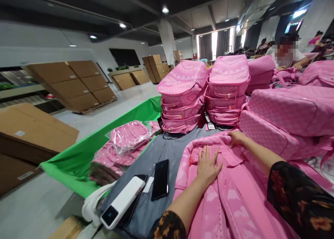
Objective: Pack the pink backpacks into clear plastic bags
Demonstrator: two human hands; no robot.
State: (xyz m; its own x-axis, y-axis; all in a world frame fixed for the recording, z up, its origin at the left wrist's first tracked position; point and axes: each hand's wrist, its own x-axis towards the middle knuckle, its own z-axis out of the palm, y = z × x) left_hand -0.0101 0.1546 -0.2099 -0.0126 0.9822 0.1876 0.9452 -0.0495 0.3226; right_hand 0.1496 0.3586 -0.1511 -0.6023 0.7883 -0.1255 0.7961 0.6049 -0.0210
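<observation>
The pink backpack [242,193] lies straps-up right under my hands. My left hand [208,166] presses flat on its upper back, fingers spread and grasping nothing, while my right hand [237,138] curls around its top edge, gripping the fabric. It rests on a grey-covered table [177,145] in a wide hall with cardboard boxes [75,82] piled at left. A black phone [160,180] and a white device [122,202] lie left of the backpack; past them, plastic-wrapped bags [129,136] sit within green cloth [141,113]. Two backpack stacks [182,93] stand just beyond, blocking the table's far end, and more bags [289,106] crowd my right
</observation>
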